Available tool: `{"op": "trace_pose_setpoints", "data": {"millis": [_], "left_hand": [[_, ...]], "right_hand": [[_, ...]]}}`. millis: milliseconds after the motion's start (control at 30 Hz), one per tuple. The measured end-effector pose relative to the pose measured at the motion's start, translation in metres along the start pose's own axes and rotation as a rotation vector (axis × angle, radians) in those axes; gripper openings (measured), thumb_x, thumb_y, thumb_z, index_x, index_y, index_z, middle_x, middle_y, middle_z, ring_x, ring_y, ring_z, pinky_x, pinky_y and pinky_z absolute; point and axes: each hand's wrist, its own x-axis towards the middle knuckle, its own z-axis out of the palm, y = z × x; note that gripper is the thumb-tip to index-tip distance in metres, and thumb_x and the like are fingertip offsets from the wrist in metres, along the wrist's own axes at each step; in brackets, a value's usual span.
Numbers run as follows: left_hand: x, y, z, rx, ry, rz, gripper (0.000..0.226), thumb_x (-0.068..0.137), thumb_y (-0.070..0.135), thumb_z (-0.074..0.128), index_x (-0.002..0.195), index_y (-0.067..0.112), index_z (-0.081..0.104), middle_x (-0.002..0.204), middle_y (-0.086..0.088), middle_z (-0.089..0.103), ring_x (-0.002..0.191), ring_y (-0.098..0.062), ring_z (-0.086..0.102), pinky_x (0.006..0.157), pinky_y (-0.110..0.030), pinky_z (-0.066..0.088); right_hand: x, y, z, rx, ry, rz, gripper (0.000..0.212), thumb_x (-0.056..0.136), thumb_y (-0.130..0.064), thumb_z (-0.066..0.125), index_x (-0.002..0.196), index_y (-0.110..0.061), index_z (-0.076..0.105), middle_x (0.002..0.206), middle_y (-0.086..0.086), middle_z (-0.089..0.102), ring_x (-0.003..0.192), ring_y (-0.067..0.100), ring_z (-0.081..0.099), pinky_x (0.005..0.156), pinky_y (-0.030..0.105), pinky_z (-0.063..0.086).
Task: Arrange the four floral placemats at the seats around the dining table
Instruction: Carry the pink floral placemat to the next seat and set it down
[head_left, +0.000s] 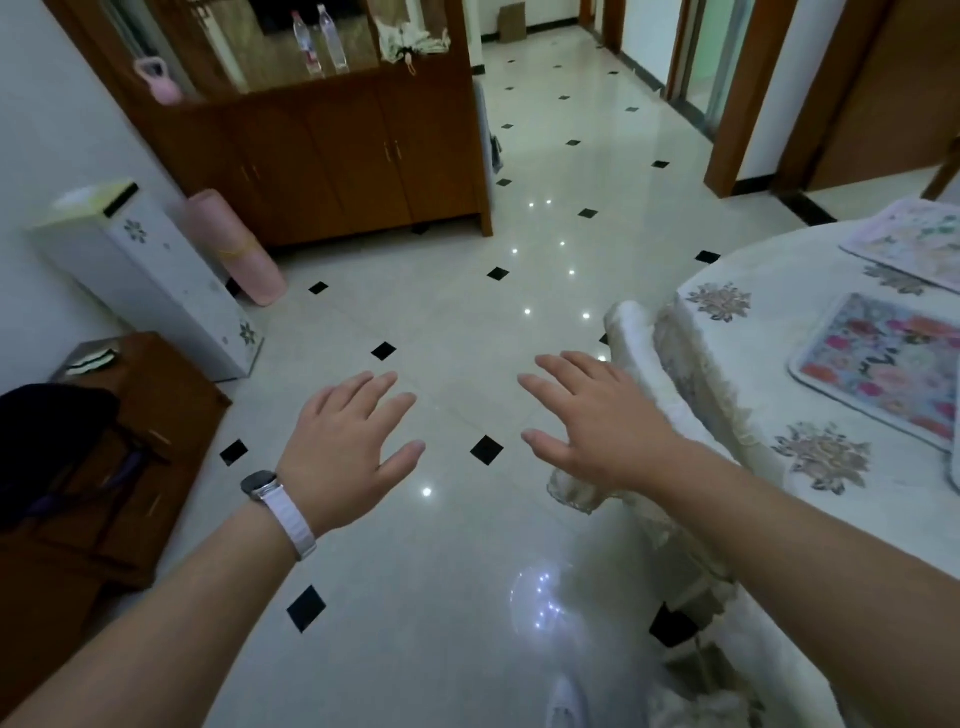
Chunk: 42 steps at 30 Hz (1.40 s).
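My left hand (345, 447) and right hand (597, 423) held out over the tiled floor (457, 312), fingers spread, gripping nothing; bright floral placemat (883, 366) on dining table (769, 374) at right; paler placemat (917, 244) farther back.

**Both hands extended, empty, palms down**

Left hand (345, 447): forearm bare, reaching forward from the lower left; palm down, fingers straight and slightly spread, holding nothing. A watch (260, 486) on a white strap sits at the wrist. Right hand (592, 421): forearm bare, reaching in from the lower right; palm down, fingers spread, thumb out, holding nothing. The hands are level and apart.
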Motion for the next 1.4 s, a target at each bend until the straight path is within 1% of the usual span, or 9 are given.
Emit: {"op": "trace_pose_setpoints", "data": {"millis": [200,367,600,700,800,900,1067,1167,1400], "left_hand": [[0.056,-0.021,0.002,-0.035,0.068,0.055,0.060,0.085,0.056,0.037,0.127,0.019,0.059,0.139,-0.008,0.054,0.131,-0.030,0.045,0.104,-0.046,0.034],[0.105,-0.038,0.021,-0.098,0.094,0.162,0.057,0.086,0.054,0.041,0.127,0.019,0.058,0.137,-0.008,0.057,0.128,-0.031,0.048,0.101,-0.047,0.036],[0.191,-0.073,0.050,-0.189,0.113,0.375,0.054,0.087,0.052,0.042,0.125,0.020,0.060,0.135,-0.009,0.058,0.126,-0.031,0.049,0.101,-0.048,0.037],[0.233,-0.097,0.057,-0.217,0.108,0.463,0.054,0.087,0.053,0.040,0.126,0.020,0.059,0.135,-0.008,0.057,0.127,-0.031,0.049,0.101,-0.048,0.037],[0.273,-0.119,0.062,-0.217,0.101,0.569,0.055,0.087,0.053,0.039,0.125,0.020,0.060,0.135,-0.009,0.058,0.126,-0.032,0.049,0.101,-0.049,0.038],[0.302,-0.126,0.063,-0.245,0.091,0.642,0.056,0.087,0.052,0.039,0.127,0.019,0.059,0.138,-0.010,0.055,0.129,-0.032,0.046,0.103,-0.049,0.036],[0.335,-0.104,0.059,-0.275,0.126,0.832,0.054,0.086,0.051,0.041,0.126,0.019,0.059,0.137,-0.009,0.056,0.129,-0.032,0.048,0.102,-0.048,0.038],[0.355,-0.076,0.052,-0.303,0.150,0.913,0.053,0.086,0.050,0.043,0.125,0.018,0.059,0.136,-0.010,0.057,0.127,-0.033,0.049,0.101,-0.050,0.040],[0.396,0.003,0.052,-0.294,0.133,1.069,0.055,0.086,0.052,0.040,0.128,0.021,0.057,0.138,-0.010,0.056,0.127,-0.033,0.048,0.101,-0.049,0.039]], "right_hand": [[0.035,0.018,-0.013,-0.046,0.000,0.045,0.068,0.089,-0.063,0.031,0.146,-0.027,0.038,0.153,0.005,0.038,0.140,0.030,0.030,0.112,0.047,0.025],[0.055,0.031,-0.011,-0.088,-0.011,0.150,0.068,0.089,-0.063,0.031,0.146,-0.027,0.037,0.153,0.003,0.037,0.141,0.028,0.028,0.112,0.045,0.025],[0.093,0.035,0.000,-0.170,-0.038,0.337,0.066,0.090,-0.063,0.033,0.146,-0.027,0.037,0.153,0.003,0.039,0.140,0.027,0.028,0.112,0.044,0.023],[0.115,0.024,0.005,-0.177,-0.021,0.472,0.065,0.091,-0.064,0.031,0.147,-0.030,0.034,0.155,-0.001,0.036,0.142,0.023,0.026,0.114,0.041,0.020],[0.142,0.014,0.008,-0.191,-0.013,0.569,0.064,0.091,-0.063,0.030,0.146,-0.030,0.034,0.154,-0.002,0.036,0.142,0.021,0.026,0.113,0.041,0.023],[0.159,0.008,0.003,-0.198,0.028,0.670,0.062,0.091,-0.061,0.036,0.145,-0.029,0.038,0.153,-0.002,0.037,0.140,0.021,0.027,0.109,0.042,0.026],[0.152,0.004,-0.015,-0.240,0.074,0.820,0.063,0.089,-0.060,0.032,0.142,-0.027,0.042,0.150,0.000,0.042,0.136,0.022,0.034,0.107,0.041,0.029],[0.137,0.005,-0.024,-0.266,0.116,0.893,0.058,0.091,-0.057,0.038,0.140,-0.026,0.045,0.145,0.002,0.047,0.132,0.025,0.039,0.104,0.042,0.033],[0.092,0.047,-0.019,-0.227,0.093,1.107,0.066,0.089,-0.064,0.026,0.143,-0.028,0.040,0.153,0.001,0.038,0.139,0.025,0.031,0.109,0.046,0.030]]}}
